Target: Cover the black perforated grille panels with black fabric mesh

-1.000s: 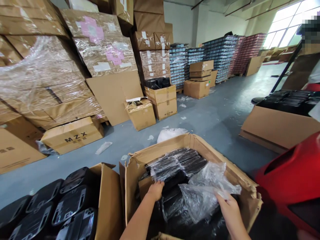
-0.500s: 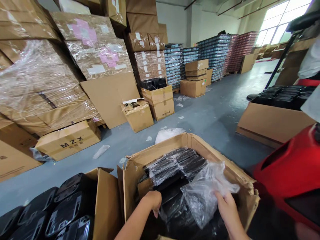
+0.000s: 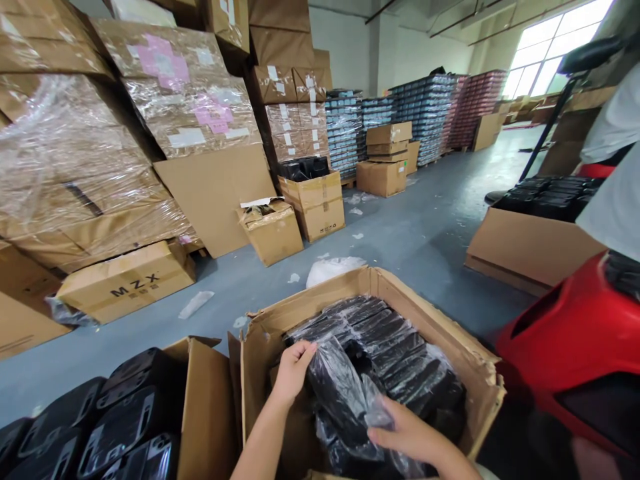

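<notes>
An open cardboard box [image 3: 453, 347] in front of me holds several black parts wrapped in clear plastic [image 3: 400, 347]. One bagged black part [image 3: 340, 387] is lifted above the others. My left hand [image 3: 293, 370] grips its upper end, fingers closed on the plastic. My right hand [image 3: 407, 437] pinches the bag at its lower end.
A second open box [image 3: 210, 400] at lower left holds unwrapped black housings [image 3: 120, 413]. A red moulded body [image 3: 570, 347] stands at right, beside a person's pale sleeve [image 3: 613, 207]. Wrapped pallets of cartons [image 3: 100, 147] rise at left; loose boxes stand on the grey floor [image 3: 425, 233].
The loose plastic my right hand held up has come down. Both hands now grip one bagged part and have raised it from the box. The view shifted slightly right.
</notes>
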Available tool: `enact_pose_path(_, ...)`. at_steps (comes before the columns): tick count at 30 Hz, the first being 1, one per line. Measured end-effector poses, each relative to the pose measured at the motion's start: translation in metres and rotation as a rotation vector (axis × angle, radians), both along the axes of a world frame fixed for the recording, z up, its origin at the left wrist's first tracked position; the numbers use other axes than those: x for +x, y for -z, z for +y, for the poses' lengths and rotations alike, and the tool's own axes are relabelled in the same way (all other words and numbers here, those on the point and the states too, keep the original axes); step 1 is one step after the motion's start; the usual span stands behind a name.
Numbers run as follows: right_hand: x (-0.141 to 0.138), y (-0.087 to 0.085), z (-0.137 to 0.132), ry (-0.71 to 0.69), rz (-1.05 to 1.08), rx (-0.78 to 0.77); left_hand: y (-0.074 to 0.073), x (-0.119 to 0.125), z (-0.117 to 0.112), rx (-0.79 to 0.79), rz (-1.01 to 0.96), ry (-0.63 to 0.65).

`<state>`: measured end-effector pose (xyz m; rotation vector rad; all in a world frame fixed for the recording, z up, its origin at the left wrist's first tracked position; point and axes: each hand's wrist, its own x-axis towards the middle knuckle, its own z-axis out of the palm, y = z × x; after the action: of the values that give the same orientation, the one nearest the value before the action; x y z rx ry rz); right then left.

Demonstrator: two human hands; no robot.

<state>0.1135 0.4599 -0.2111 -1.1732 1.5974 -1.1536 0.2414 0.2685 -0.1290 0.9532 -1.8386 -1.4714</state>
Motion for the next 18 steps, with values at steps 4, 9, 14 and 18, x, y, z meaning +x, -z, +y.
enact_pose_path(4,-0.003,0.000,-0.002,0.010,-0.044,0.118,0.034,-0.009,0.009,0.195,0.154,-0.227)
enact_pose_path(9,-0.004,-0.009,-0.004,-0.038,-0.353,0.050,0.046,-0.003,0.005,0.212,0.206,-0.352)
enact_pose_path(14,-0.008,-0.006,-0.003,0.033,-0.458,-0.025,0.045,0.008,-0.003,0.280,0.248,-0.436)
enact_pose_path(18,-0.012,0.010,-0.004,0.042,-0.423,0.007,0.050,0.009,-0.002,0.372,0.218,-0.478)
